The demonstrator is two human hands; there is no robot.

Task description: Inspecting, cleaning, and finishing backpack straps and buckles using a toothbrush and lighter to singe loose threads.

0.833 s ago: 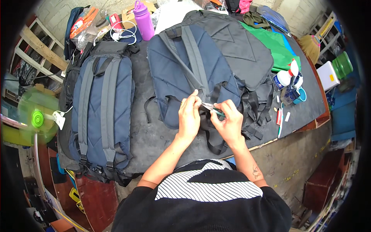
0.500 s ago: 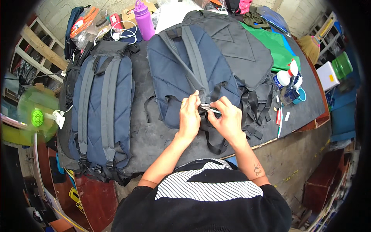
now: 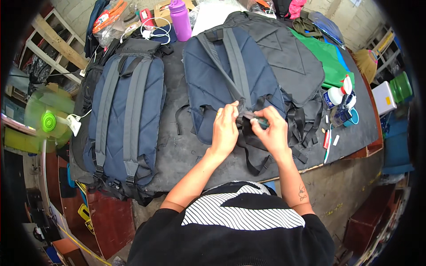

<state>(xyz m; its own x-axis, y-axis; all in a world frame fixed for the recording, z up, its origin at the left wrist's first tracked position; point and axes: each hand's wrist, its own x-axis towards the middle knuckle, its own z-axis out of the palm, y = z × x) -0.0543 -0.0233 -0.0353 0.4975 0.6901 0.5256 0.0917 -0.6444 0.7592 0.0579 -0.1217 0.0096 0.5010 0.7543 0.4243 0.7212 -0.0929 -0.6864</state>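
Note:
A navy backpack (image 3: 204,80) lies in front of me with its back panel up. My left hand (image 3: 224,132) is closed, pinching the lower end of one of its grey shoulder straps (image 3: 218,66), beside a black buckle or webbing. Close by on the right, my right hand (image 3: 274,135) is closed around a small tool (image 3: 263,123) with a teal-dark handle and a pale metal tip. The tip points left at the strap end and is blurred, so its exact kind is unclear. Black webbing (image 3: 254,166) hangs below my hands.
Another navy backpack (image 3: 116,95) lies at left, and a dark grey bag (image 3: 284,48) lies behind. A purple bottle (image 3: 180,22), a spray bottle (image 3: 336,95), a blue cup (image 3: 352,118) and a toothbrush (image 3: 328,146) are on the black table (image 3: 177,153). A fan (image 3: 48,121) spins at far left.
The view has shifted slightly, moving the whole scene right in the picture. The tool in my right hand has turned a little and its tip is now blurred. Both hands stay at the strap end.

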